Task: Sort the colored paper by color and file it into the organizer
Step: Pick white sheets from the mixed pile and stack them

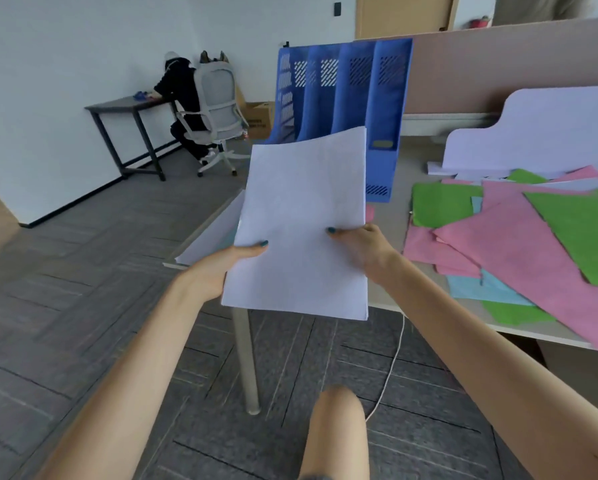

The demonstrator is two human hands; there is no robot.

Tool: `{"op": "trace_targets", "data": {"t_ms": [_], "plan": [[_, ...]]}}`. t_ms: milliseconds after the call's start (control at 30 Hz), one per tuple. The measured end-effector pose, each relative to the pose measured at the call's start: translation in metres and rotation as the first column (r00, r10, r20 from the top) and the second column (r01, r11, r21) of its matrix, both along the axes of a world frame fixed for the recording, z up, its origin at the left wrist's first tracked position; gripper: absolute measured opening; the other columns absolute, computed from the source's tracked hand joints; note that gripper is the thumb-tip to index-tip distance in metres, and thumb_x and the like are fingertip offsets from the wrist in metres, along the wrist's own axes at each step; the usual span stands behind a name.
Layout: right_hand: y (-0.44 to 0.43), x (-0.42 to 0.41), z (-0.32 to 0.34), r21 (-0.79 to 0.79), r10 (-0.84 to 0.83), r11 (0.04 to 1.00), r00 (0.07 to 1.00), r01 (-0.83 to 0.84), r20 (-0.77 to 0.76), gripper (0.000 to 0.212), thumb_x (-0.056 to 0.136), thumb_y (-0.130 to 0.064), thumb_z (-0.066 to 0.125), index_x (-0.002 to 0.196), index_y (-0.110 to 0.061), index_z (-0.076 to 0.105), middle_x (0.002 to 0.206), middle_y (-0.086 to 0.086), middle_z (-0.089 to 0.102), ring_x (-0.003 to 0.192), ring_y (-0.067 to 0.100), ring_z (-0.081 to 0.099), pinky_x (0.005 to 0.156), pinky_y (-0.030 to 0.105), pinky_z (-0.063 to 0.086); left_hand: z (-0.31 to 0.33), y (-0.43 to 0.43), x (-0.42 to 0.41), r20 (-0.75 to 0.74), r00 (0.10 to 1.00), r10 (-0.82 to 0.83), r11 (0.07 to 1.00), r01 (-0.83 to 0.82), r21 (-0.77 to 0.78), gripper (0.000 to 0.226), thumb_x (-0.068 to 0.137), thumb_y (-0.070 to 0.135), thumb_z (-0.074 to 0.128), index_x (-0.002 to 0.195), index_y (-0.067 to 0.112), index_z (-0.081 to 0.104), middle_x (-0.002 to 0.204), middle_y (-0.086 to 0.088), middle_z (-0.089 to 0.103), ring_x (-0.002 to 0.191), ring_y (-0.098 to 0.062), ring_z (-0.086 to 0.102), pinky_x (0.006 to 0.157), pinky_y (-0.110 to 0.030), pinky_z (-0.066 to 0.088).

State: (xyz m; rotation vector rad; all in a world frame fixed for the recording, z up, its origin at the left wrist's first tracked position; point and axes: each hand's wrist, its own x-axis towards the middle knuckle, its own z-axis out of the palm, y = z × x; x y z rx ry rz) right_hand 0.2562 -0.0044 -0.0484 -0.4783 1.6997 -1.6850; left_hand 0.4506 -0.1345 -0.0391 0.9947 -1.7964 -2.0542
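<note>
While both my left hand (221,268) and right hand (359,247) are pinching its near edges, the light, floppy white stack (304,220) is sagging toward the far organizer (342,91).

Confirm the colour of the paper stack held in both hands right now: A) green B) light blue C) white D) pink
C: the stack pinched by the left hand and the right hand in front of the blue organizer is white, while the pink sheets, green sheets and light blue sheets lie off to the right.
</note>
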Motion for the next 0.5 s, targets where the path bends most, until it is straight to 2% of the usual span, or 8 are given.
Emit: {"op": "trace_targets", "data": {"t_ms": [67,100,200,300,400,433,500], "plan": [[-0.016,0.013,-0.002,0.014,-0.012,1.000,1.000,0.012,-0.004,0.023,0.082,-0.012,0.073,0.102,-0.004,0.066,0.094,0.009,0.067,0.080,0.025,0.063,0.082,0.040,0.054,-0.003,-0.017,0.009,0.010,1.000,-0.020,0.999,0.020,-0.037,0.033,0.088,0.029,0.066,0.119,0.018,0.065,0.112,-0.002,0.071,0.104,-0.020,0.067,0.087,-0.034,0.052],[-0.023,0.020,-0.002,0.020,-0.010,1.000,1.000,0.010,-0.007,0.023,0.082,-0.013,0.073,0.102,-0.005,0.066,0.096,0.010,0.067,0.082,0.026,0.063,0.085,0.042,0.053,-0.005,-0.027,0.014,0.007,1.000,-0.020,0.998,0.020,-0.053,0.032,0.089,0.029,0.065,0.119,0.019,0.064,0.112,-0.002,0.071,0.104,-0.020,0.067,0.086,-0.034,0.052],[-0.042,0.042,0.001,-0.007,0.010,1.000,1.000,-0.010,-0.005,0.017,0.084,-0.011,0.070,0.099,-0.005,0.065,0.094,0.011,0.066,0.078,0.024,0.063,0.081,0.038,0.054,-0.006,-0.052,0.029,-0.010,1.000,-0.024,0.992,0.023,-0.123,0.030,0.090,0.026,0.064,0.119,0.021,0.063,0.112,0.000,0.071,0.104,-0.019,0.067,0.088,-0.036,0.052],[-0.059,0.060,0.003,-0.059,0.034,0.998,0.999,-0.033,0.006,0.018,0.083,-0.002,0.068,0.102,0.000,0.065,0.108,0.017,0.068,0.084,0.026,0.064,0.088,0.044,0.054,-0.006,-0.081,0.047,0.019,1.000,0.005,0.987,-0.002,-0.158,0.038,0.089,0.026,0.066,0.126,0.019,0.059,0.114,-0.002,0.069,0.104,-0.021,0.067,0.088,-0.037,0.052],[-0.077,0.075,0.003,-0.039,0.069,0.997,0.996,-0.071,-0.058,0.015,0.082,-0.001,0.068,0.095,-0.007,0.063,0.108,0.013,0.068,0.083,0.023,0.064,0.084,0.041,0.054,-0.009,-0.108,0.060,0.042,0.997,0.064,0.979,-0.055,-0.196,0.054,0.080,0.038,0.074,0.125,0.016,0.055,0.119,0.001,0.064,0.107,-0.017,0.062,0.089,-0.035,0.048],[-0.083,0.080,0.002,-0.036,0.081,0.996,0.994,-0.084,-0.079,0.017,0.083,0.000,0.067,0.098,-0.006,0.063,0.106,0.012,0.067,0.083,0.021,0.063,0.079,0.037,0.055,-0.011,-0.118,0.063,0.051,0.994,0.096,0.973,-0.083,-0.214,0.050,0.080,0.039,0.075,0.119,0.016,0.054,0.116,0.005,0.062,0.104,-0.013,0.059,0.090,-0.032,0.044],[-0.092,0.089,0.003,-0.037,0.099,0.994,0.988,-0.104,-0.116,0.023,0.084,0.001,0.065,0.106,-0.003,0.063,0.104,0.009,0.066,0.082,0.019,0.064,0.067,0.026,0.057,-0.013,-0.129,0.073,0.023,0.993,0.120,0.955,-0.109,-0.275,0.021,0.090,0.025,0.065,0.105,0.022,0.051,0.096,0.011,0.057,0.090,-0.007,0.056,0.086,-0.027,0.038]]}}
